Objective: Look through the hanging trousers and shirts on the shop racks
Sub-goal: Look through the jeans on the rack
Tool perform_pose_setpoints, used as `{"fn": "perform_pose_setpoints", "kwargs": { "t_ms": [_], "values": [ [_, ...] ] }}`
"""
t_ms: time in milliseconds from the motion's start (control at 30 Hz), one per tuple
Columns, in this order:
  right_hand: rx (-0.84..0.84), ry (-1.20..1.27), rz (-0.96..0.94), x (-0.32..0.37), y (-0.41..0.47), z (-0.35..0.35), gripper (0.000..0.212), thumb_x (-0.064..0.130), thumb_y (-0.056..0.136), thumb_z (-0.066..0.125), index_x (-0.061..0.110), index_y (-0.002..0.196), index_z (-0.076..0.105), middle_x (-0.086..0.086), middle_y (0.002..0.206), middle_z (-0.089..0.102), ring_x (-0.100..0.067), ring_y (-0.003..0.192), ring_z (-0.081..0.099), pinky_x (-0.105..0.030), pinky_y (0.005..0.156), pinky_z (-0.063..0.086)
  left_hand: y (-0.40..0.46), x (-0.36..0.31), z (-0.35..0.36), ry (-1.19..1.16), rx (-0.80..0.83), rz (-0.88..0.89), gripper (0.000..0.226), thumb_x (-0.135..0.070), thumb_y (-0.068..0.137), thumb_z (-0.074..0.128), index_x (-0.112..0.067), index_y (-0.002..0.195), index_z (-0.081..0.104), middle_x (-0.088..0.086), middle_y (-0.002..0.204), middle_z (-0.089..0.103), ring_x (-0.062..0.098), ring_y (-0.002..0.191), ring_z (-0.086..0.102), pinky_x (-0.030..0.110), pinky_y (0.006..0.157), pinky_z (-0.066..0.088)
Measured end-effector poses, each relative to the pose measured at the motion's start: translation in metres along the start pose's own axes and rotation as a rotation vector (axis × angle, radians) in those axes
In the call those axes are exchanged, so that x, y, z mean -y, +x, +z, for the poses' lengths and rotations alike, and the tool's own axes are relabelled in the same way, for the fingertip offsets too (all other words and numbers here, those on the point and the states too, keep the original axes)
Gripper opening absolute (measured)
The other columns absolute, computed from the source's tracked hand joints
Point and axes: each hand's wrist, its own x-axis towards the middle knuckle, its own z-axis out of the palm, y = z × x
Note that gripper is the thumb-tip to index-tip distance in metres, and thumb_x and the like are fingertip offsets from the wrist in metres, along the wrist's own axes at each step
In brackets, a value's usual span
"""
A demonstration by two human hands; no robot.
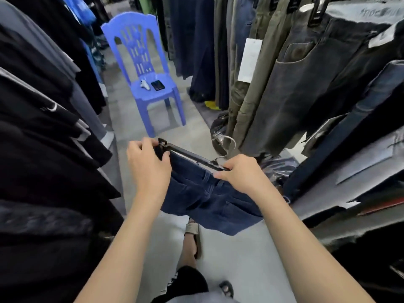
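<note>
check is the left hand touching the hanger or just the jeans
Touching. The head view shows the left hand pinching the end clip of the hanger, thumb pressed on the jeans below it.

Both bare forearms reach forward from the bottom of the view, converging toward the middle. The left hand (pixel 147 160) curls its fingers and thumb round one end of a black plastic clip hanger (pixel 192 155), while the right hand (pixel 241 171) grips the other end, knuckles up.
</note>
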Motion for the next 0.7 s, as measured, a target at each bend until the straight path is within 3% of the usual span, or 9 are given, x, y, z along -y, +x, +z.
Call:
{"fn": "perform_pose_setpoints", "kwargs": {
  "t_ms": [67, 133, 200, 267, 367, 467, 533, 633, 700],
  "values": [
    [0.013, 0.053, 0.057, 0.003, -0.001, 0.003, 0.045, 0.039, 0.088, 0.072, -0.001, 0.072, 0.059, -0.009, 0.064, 0.051, -0.018, 0.061, 0.039, -0.031, 0.053, 0.03, -0.011, -0.004, 0.005, 0.016, 0.17, -0.039, 0.009, -0.022, 0.091, 0.059, -0.014, 0.091, 0.062, 0.002, 0.094, 0.057, 0.022, 0.094, 0.055, 0.03, 0.086, 0.044],
    [0.034, 0.122, 0.106, 0.008, -0.002, 0.008, 0.05, 0.036, 0.088, 0.071, 0.011, 0.057, 0.041, -0.001, 0.055, 0.036, -0.018, 0.054, 0.03, -0.031, 0.051, 0.024, -0.019, -0.012, 0.008, -0.051, 0.486, -0.114, 0.018, -0.032, 0.09, 0.054, -0.022, 0.08, 0.066, -0.005, 0.08, 0.066, 0.018, 0.085, 0.065, 0.034, 0.084, 0.052],
    [0.089, 0.357, 0.13, 0.014, -0.003, 0.012, 0.05, 0.027, 0.09, 0.07, 0.016, 0.052, 0.039, 0.002, 0.048, 0.035, -0.017, 0.048, 0.032, -0.025, 0.048, 0.028, -0.026, -0.02, 0.012, -0.153, 0.697, -0.168, 0.025, -0.042, 0.082, 0.047, -0.03, 0.076, 0.068, -0.009, 0.078, 0.071, 0.013, 0.082, 0.069, 0.041, 0.085, 0.056],
    [0.139, 0.681, 0.172, 0.023, -0.004, 0.018, 0.036, 0.021, 0.094, 0.064, 0.013, 0.06, 0.059, -0.002, 0.054, 0.052, -0.015, 0.054, 0.047, -0.022, 0.048, 0.04, -0.027, -0.022, 0.018, -0.239, 0.741, -0.186, 0.026, -0.048, 0.071, 0.042, -0.038, 0.074, 0.066, -0.008, 0.083, 0.071, 0.018, 0.091, 0.068, 0.048, 0.088, 0.054],
    [0.192, 0.935, 0.195, 0.036, -0.005, 0.021, 0.023, 0.018, 0.1, 0.048, 0.009, 0.087, 0.065, -0.005, 0.074, 0.06, -0.018, 0.069, 0.056, -0.028, 0.069, 0.048, -0.025, -0.034, 0.008, -0.372, 0.725, -0.254, 0.03, -0.044, 0.063, 0.047, -0.025, 0.076, 0.064, 0.0, 0.079, 0.067, 0.028, 0.089, 0.065, 0.053, 0.093, 0.049],
    [0.225, 0.99, 0.167, 0.046, -0.004, 0.016, 0.02, 0.023, 0.101, 0.045, 0.011, 0.094, 0.06, -0.004, 0.08, 0.057, -0.023, 0.078, 0.056, -0.034, 0.083, 0.048, -0.025, -0.046, -0.007, -0.37, 0.743, -0.213, 0.029, -0.036, 0.069, 0.053, -0.021, 0.091, 0.065, 0.001, 0.091, 0.069, 0.021, 0.093, 0.064, 0.038, 0.088, 0.05],
    [0.242, 0.964, 0.154, 0.05, -0.005, 0.01, 0.028, 0.029, 0.102, 0.045, 0.012, 0.088, 0.061, 0.001, 0.077, 0.061, -0.019, 0.076, 0.06, -0.031, 0.08, 0.048, -0.023, -0.047, -0.012, -0.335, 0.776, -0.143, 0.017, -0.02, 0.079, 0.059, -0.025, 0.094, 0.065, -0.001, 0.097, 0.071, 0.015, 0.092, 0.065, 0.028, 0.082, 0.05],
    [0.274, 0.911, 0.121, 0.048, -0.004, 0.005, 0.041, 0.037, 0.102, 0.042, 0.012, 0.092, 0.072, -0.004, 0.089, 0.074, -0.019, 0.086, 0.066, -0.03, 0.083, 0.051, -0.015, -0.042, -0.013, -0.206, 0.791, 0.002, 0.024, -0.009, 0.078, 0.063, -0.025, 0.096, 0.065, -0.003, 0.095, 0.072, 0.017, 0.091, 0.066, 0.029, 0.083, 0.052],
    [0.278, 0.905, 0.135, 0.043, -0.004, 0.001, 0.045, 0.041, 0.102, 0.042, 0.01, 0.095, 0.074, -0.008, 0.095, 0.076, -0.021, 0.091, 0.069, -0.031, 0.085, 0.052, -0.009, -0.039, -0.016, -0.143, 0.822, 0.072, 0.035, -0.005, 0.079, 0.058, -0.027, 0.104, 0.065, -0.006, 0.098, 0.071, 0.013, 0.089, 0.065, 0.019, 0.079, 0.05]
  ]
}}
